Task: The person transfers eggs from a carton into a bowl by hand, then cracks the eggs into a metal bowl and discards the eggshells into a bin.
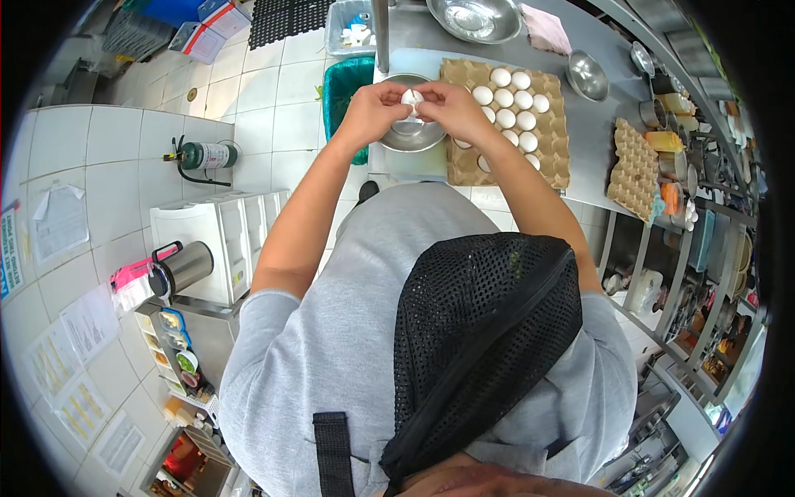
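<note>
Over a round metal bowl (pixel 412 139), both hands hold one white egg (pixel 411 97) between them. The egg's shell looks cracked, with a white piece or egg white hanging below it. My left hand (pixel 373 112) grips its left side with fingers and thumb closed. From the other side, my right hand (pixel 452 109) pinches it in the same way. Just right of the bowl lies a cardboard egg tray (pixel 555 141) with several white eggs (pixel 503 98) in its cups. The bowl's middle is partly hidden by the hands.
A bin with a green liner (pixel 356 79) stands left of the bowl, beside a metal post (pixel 382 37). Farther along the steel counter are a large metal bowl (pixel 476 18), a pink cloth (pixel 545 29), a smaller bowl (pixel 587 76) and another egg tray (pixel 633 171).
</note>
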The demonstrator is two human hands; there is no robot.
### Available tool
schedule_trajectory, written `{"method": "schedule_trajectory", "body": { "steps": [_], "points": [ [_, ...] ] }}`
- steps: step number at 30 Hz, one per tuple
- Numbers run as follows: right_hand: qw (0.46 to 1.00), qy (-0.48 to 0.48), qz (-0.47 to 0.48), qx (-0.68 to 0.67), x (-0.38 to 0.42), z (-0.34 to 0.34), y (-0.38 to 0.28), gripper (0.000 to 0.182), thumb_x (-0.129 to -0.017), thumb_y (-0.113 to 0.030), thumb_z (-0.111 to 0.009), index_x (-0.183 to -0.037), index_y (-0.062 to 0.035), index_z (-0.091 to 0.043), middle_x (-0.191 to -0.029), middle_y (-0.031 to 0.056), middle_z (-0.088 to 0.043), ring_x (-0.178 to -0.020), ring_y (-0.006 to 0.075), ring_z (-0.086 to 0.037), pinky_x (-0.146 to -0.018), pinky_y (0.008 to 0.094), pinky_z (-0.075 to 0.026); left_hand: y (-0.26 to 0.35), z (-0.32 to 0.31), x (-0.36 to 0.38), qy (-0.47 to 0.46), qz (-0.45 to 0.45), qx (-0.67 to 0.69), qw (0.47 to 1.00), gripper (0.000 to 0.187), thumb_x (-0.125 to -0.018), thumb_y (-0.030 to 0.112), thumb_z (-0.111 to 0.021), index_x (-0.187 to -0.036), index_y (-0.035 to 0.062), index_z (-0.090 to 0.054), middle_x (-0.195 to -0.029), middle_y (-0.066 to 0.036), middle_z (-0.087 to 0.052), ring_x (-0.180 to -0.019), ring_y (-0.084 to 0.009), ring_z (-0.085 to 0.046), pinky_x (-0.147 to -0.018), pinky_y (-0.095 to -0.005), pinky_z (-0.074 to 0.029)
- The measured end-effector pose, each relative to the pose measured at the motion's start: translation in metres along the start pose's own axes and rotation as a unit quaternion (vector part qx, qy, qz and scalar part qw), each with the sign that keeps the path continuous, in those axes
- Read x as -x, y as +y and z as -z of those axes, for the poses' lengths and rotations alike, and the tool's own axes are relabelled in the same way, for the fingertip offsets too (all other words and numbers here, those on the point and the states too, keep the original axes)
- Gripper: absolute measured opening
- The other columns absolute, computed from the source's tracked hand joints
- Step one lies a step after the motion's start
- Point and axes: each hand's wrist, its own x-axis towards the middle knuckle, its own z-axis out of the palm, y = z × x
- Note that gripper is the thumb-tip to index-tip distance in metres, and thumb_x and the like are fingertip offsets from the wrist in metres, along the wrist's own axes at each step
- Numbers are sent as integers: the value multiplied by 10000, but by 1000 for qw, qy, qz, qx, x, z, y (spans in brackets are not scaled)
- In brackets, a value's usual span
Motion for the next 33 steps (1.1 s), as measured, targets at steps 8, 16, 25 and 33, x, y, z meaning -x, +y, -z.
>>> {"method": "schedule_trajectory", "body": {
  "steps": [8, 16, 25, 33],
  "points": [
    [995, 7, 44, 89, -9, 3, 9, 364, -888, -138, -727, -1222, 3, -697, -1063, 132, -767, -971, 208, -733, -876, 337, -583, -5, -3, -7, 28, -19, -79, 996, 290, -869, 15, -757, -1150, -44, -720, -1025, -71, -767, -926, -122, -715, -854, -278, -570],
    [992, -9, 69, 107, -11, -1, 9, 315, -888, -91, -717, -1186, 5, -685, -1060, 124, -762, -979, 207, -735, -890, 343, -579, -2, -3, -4, 33, -11, -112, 993, 268, -873, -3, -741, -1139, -35, -725, -1018, -67, -768, -927, -127, -724, -843, -281, -576],
    [989, -7, 70, 127, -8, -2, 6, 294, -872, -55, -708, -1159, 3, -678, -1048, 118, -761, -973, 203, -735, -894, 341, -574, -10, 3, -7, 17, -6, -102, 995, 274, -877, -44, -710, -1151, -48, -719, -1036, -78, -770, -967, -142, -733, -874, -286, -583],
    [989, 21, 70, 129, -4, -8, 4, 320, -858, -48, -714, -1172, -11, -664, -1046, 109, -753, -953, 206, -729, -862, 347, -571, -8, 9, -7, -10, -18, -82, 996, 286, -883, -63, -688, -1168, -60, -715, -1089, -101, -768, -1010, -158, -736, -921, -294, -583]
  ]
}}
